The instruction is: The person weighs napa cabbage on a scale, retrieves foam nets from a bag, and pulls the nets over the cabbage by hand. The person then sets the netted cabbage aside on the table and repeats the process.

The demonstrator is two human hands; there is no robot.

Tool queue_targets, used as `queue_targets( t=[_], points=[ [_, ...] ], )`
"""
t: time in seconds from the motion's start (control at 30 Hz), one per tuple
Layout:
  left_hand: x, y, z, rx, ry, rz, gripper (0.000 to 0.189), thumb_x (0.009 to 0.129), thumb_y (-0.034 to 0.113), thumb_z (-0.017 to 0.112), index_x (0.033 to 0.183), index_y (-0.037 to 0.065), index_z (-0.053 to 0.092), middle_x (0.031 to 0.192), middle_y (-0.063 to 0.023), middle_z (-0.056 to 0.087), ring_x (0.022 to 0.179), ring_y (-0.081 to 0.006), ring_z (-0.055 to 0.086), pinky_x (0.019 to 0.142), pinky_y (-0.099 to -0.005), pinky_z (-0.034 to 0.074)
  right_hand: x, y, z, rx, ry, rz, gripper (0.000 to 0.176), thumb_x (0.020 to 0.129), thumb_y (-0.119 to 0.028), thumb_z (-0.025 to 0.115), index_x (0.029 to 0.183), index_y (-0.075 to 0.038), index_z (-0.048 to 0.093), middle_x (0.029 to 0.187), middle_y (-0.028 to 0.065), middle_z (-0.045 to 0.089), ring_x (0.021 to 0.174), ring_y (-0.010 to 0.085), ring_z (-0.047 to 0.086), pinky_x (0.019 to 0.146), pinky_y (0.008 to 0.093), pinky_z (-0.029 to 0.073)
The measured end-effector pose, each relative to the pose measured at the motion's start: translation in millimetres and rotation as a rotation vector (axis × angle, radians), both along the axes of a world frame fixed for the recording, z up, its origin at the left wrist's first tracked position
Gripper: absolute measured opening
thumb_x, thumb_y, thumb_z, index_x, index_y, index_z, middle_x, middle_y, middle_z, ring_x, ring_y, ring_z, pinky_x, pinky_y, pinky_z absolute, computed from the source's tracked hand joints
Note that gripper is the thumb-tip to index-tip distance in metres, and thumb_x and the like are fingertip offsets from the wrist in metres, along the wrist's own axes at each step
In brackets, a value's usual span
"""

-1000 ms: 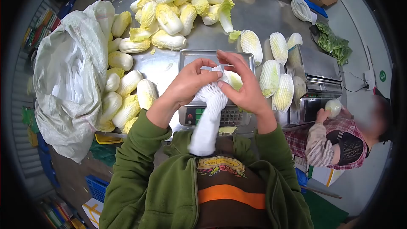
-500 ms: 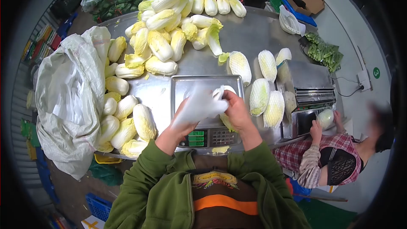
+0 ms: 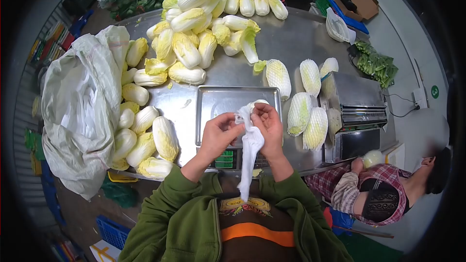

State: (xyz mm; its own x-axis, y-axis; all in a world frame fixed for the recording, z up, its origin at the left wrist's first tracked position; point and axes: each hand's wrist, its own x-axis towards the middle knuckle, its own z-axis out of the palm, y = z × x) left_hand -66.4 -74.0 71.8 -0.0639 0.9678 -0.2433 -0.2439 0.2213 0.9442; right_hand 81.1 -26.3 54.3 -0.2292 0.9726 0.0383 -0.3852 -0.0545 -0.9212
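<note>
A white foam net sleeve (image 3: 251, 148) hangs limp between my hands, above the steel pan of a weighing scale (image 3: 206, 98). My right hand (image 3: 268, 128) pinches its gathered upper end. My left hand (image 3: 218, 136) is closed at the sleeve's left edge, thumb and fingers together on it. Behind my right hand a pale rounded end (image 3: 258, 103) shows on the pan, mostly hidden, perhaps a cabbage. The scale's green display (image 3: 224, 159) shows below my left hand; its keypad is largely covered.
Napa cabbages (image 3: 187, 51) are heaped behind and left of the scale. A woven sack (image 3: 77, 116) holds white sleeves. Several netted cabbages (image 3: 315, 128) lie at right beside a steel wrapping machine (image 3: 357, 102). A co-worker's hand (image 3: 357, 165) touches a wrapped cabbage (image 3: 373, 158).
The sleeve has gone from held out sideways to hanging down lengthwise. My left hand has moved right, closer to my right hand. The co-worker's cabbage has moved down, away from the machine.
</note>
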Motion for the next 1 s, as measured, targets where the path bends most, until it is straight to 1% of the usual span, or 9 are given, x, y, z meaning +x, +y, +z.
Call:
queue_targets(
  t=[0.1, 0.17, 0.33, 0.5, 0.6, 0.7, 0.77, 0.9, 1.0],
  points=[
    [6, 1, -16, 0.211, 0.359, 0.104, 0.023, 0.084, 0.015, 0.071, 0.099, -0.001, 0.064, 0.083, 0.0006, 0.056, 0.073, -0.0061, 0.053, 0.062, -0.0222, 0.043, 6, 4, -7, 0.023, -0.058, -0.132, 0.026, 0.093, -0.003, 0.052, 0.118, 0.003, 0.048, 0.102, 0.0101, 0.059, 0.094, 0.0145, 0.058, 0.087, 0.0276, 0.046],
    [9, 1, -24, 0.231, 0.398, 0.124, 0.019, 0.089, 0.017, 0.066, 0.099, 0.002, 0.061, 0.089, 0.001, 0.057, 0.082, -0.0068, 0.052, 0.067, -0.0232, 0.043, 16, 10, -6, -0.36, 0.352, -0.185, 0.028, 0.095, -0.008, 0.047, 0.121, 0.004, 0.048, 0.104, 0.0117, 0.06, 0.096, 0.0183, 0.06, 0.088, 0.0306, 0.048],
    [10, 5, -32, 0.208, -0.23, 0.252, 0.01, 0.097, 0.018, 0.052, 0.101, 0.009, 0.052, 0.086, 0.0017, 0.056, 0.075, -0.0063, 0.052, 0.062, -0.0203, 0.042, 52, -1, -36, -0.837, 0.369, 0.418, 0.038, 0.1, -0.022, 0.043, 0.127, 0.004, 0.049, 0.118, 0.0156, 0.059, 0.106, 0.0216, 0.06, 0.091, 0.0325, 0.049],
    [39, 7, -27, -0.084, -0.703, 0.262, 0.012, 0.097, 0.022, 0.053, 0.1, 0.01, 0.052, 0.084, 0.0014, 0.059, 0.071, -0.0084, 0.059, 0.065, -0.0218, 0.05, 79, -12, -63, -0.703, 0.347, 0.51, 0.046, 0.097, -0.024, 0.048, 0.132, 0.004, 0.042, 0.126, 0.0155, 0.055, 0.113, 0.0241, 0.056, 0.097, 0.0335, 0.045],
    [28, 1, -51, -0.318, -0.712, -0.1, 0.02, 0.094, 0.022, 0.057, 0.103, 0.004, 0.054, 0.091, -0.0033, 0.063, 0.079, -0.0108, 0.063, 0.072, -0.0262, 0.054, 98, 21, -41, -0.672, 0.613, 0.201, 0.045, 0.092, -0.02, 0.055, 0.128, 0.005, 0.045, 0.123, 0.0146, 0.057, 0.109, 0.0247, 0.058, 0.097, 0.0337, 0.045],
    [28, 3, -83, -0.48, -0.768, -0.399, 0.028, 0.092, 0.019, 0.061, 0.107, -0.003, 0.055, 0.096, -0.0095, 0.064, 0.082, -0.0146, 0.065, 0.076, -0.0289, 0.055, 116, 69, -60, -0.293, 0.443, 0.483, 0.036, 0.088, -0.016, 0.059, 0.118, 0.003, 0.052, 0.116, 0.0137, 0.06, 0.102, 0.0277, 0.061, 0.092, 0.0362, 0.047],
    [43, 15, -113, -0.413, -0.451, 0.173, 0.029, 0.09, 0.016, 0.062, 0.11, -0.003, 0.055, 0.096, -0.0101, 0.065, 0.079, -0.0155, 0.065, 0.07, -0.027, 0.054, 99, 100, -57, -0.129, -0.639, 0.194, 0.024, 0.084, -0.01, 0.061, 0.103, 0.003, 0.059, 0.103, 0.0168, 0.066, 0.093, 0.0327, 0.063, 0.087, 0.0379, 0.049],
    [49, 52, -158, -0.403, 0.303, 0.321, 0.037, 0.09, 0.028, 0.056, 0.103, -0.007, 0.057, 0.089, -0.0127, 0.065, 0.068, -0.0181, 0.062, 0.058, -0.0291, 0.049, 64, 132, -65, 0.195, -1.051, -0.007, 0.024, 0.086, -0.016, 0.056, 0.095, 0.006, 0.062, 0.094, 0.0221, 0.066, 0.089, 0.0361, 0.064, 0.081, 0.0391, 0.049],
    [49, 72, -132, -0.504, 0.17, 0.259, 0.037, 0.091, 0.03, 0.051, 0.1, -0.005, 0.058, 0.081, -0.0115, 0.063, 0.059, -0.0184, 0.057, 0.052, -0.0308, 0.045, 76, 159, -149, 0.417, -1.649, 0.61, 0.041, 0.091, -0.028, 0.042, 0.096, 0.006, 0.064, 0.097, 0.0266, 0.064, 0.089, 0.0371, 0.063, 0.082, 0.0381, 0.048]
  ],
)
